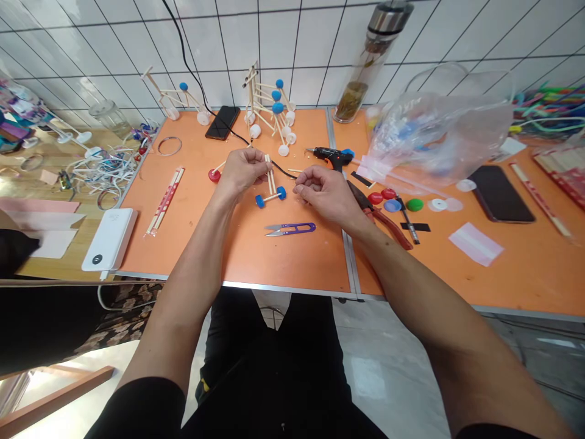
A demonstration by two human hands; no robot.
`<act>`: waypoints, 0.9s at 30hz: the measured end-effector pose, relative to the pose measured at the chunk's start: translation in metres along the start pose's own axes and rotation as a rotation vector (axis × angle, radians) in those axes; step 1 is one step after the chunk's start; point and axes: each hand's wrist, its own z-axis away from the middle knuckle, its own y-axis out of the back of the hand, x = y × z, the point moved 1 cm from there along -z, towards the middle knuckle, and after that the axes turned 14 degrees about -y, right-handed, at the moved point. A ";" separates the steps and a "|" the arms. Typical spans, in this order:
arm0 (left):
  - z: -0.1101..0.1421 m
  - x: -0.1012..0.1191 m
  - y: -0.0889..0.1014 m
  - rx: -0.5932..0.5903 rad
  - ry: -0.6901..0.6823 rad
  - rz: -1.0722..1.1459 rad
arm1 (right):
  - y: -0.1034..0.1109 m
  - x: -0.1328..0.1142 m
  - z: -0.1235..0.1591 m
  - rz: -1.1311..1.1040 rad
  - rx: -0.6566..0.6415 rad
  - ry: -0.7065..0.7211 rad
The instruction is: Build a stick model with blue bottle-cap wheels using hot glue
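Note:
My left hand (242,172) is closed on the top of a small stick frame (270,182) made of wooden sticks, with two blue bottle caps (270,197) on a crossbar at its lower end. My right hand (323,194) rests on the orange table (292,256) just right of the frame, fingers curled together; what they pinch is hidden. Purple thread snips (290,229) lie in front of both hands. A red cap on a stick (214,175) pokes out to the left of my left hand.
A black glue gun (333,158) and red-handled pliers (386,219) lie right of my hands, beside loose caps (395,201). Finished stick models (269,113), two phones (222,122) (500,194), a plastic bag (439,134), a bottle (372,61) and a white power bank (110,239) surround them.

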 end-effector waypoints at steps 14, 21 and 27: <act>0.020 0.004 -0.031 -0.218 -0.050 0.170 | -0.006 -0.005 0.006 -0.088 -0.018 0.031; 0.020 0.000 -0.034 -0.220 -0.039 0.138 | -0.005 -0.002 0.003 -0.093 -0.048 -0.019; 0.014 0.008 -0.023 -0.166 -0.026 0.105 | -0.003 0.002 -0.001 -0.048 -0.005 -0.010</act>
